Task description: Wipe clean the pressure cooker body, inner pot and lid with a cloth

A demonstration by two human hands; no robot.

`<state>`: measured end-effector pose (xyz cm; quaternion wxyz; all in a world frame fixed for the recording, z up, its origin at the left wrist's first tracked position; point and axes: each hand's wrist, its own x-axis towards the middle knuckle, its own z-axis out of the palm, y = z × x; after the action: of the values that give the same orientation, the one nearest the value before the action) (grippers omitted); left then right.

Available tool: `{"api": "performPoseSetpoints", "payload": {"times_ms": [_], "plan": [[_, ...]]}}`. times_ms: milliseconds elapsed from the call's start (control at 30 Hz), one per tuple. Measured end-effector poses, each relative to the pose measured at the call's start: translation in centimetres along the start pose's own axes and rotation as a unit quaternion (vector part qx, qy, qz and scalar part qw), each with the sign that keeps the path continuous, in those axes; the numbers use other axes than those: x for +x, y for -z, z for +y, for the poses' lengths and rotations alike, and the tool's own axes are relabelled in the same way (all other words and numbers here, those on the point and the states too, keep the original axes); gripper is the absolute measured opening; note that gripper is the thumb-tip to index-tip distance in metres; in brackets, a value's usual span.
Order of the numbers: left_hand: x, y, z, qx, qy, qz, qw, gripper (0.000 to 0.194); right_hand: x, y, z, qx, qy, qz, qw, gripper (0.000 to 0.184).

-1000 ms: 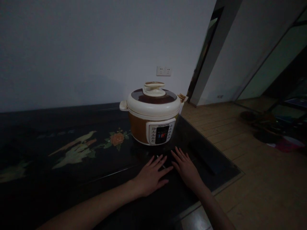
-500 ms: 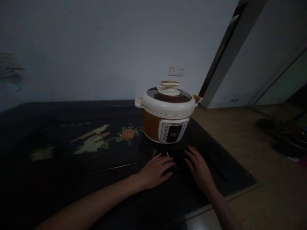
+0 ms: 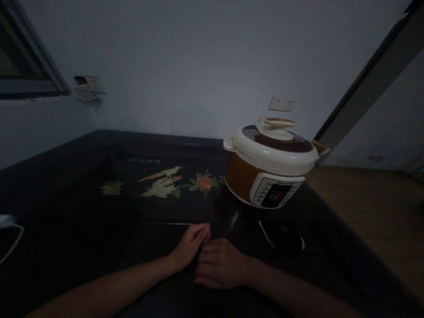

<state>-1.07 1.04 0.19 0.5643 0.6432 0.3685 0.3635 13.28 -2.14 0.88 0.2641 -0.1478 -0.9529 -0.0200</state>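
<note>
My left hand [image 3: 191,244] and my right hand [image 3: 220,266] rest side by side on a glossy black table [image 3: 82,229], fingers curled in and touching each other. I see nothing held in either. A ring shows on a finger of the right hand. Behind them to the right stands a cream and brown electric pressure cooker [image 3: 271,163], its lid on and its control panel facing me. A dark flat object with a thin white edge [image 3: 281,234] lies in front of the cooker, a little way right of my hands.
The tabletop carries a painted bird and flower design [image 3: 175,182]. A double wall socket [image 3: 281,104] sits above the cooker. A white object [image 3: 6,221] shows at the table's left edge. Wooden floor [image 3: 371,198] lies to the right of the table.
My view has swung left, so the cooker now sits further right. Both hands, spread flat near the cooker before, have drawn back, curled shut and come together.
</note>
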Motion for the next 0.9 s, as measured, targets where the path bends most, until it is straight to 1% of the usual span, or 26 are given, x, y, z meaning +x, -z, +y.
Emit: {"api": "performPoseSetpoints", "payload": {"times_ms": [67,133,200,267,367,467,600,733,867,900], "plan": [[-0.1,-0.2,-0.1,-0.012,0.003,-0.015,1.0,0.058,0.1,-1.8,-0.1,0.003,0.034,0.029,0.999,0.038],[0.0,-0.3,-0.2,-0.01,-0.001,-0.035,0.999,0.058,-0.1,-2.9,-0.3,0.008,0.037,0.039,0.999,0.037],[0.1,-0.3,-0.2,-0.002,-0.004,-0.058,0.998,0.059,-0.5,-3.5,-0.3,0.002,0.019,0.017,1.0,0.035],[0.3,-0.2,-0.4,0.001,0.007,-0.073,0.997,0.06,-0.8,-3.9,-0.2,-0.007,0.008,-0.012,1.0,0.035],[0.5,0.0,-0.6,-0.007,0.031,-0.081,0.996,0.059,-1.2,-4.4,0.3,-0.015,0.013,-0.043,0.999,0.036],[0.6,0.1,-0.7,-0.011,0.031,-0.082,0.996,0.057,-1.3,-4.6,0.7,-0.01,0.002,-0.04,0.999,0.037],[0.5,0.2,-0.6,0.003,0.03,-0.084,0.996,0.057,-1.3,-4.3,0.7,0.008,-0.01,0.006,1.0,0.037],[0.5,0.2,-0.7,0.014,0.022,-0.084,0.996,0.057,-1.2,-4.0,0.6,0.002,-0.013,-0.01,1.0,0.038],[0.6,0.2,-0.6,0.026,0.02,-0.084,0.996,0.056,-1.1,-3.8,0.5,-0.003,-0.012,0.004,1.0,0.038],[0.6,0.2,-0.6,0.029,0.021,-0.084,0.996,0.056,-1.1,-3.7,0.5,-0.004,-0.015,-0.002,1.0,0.038]]}}
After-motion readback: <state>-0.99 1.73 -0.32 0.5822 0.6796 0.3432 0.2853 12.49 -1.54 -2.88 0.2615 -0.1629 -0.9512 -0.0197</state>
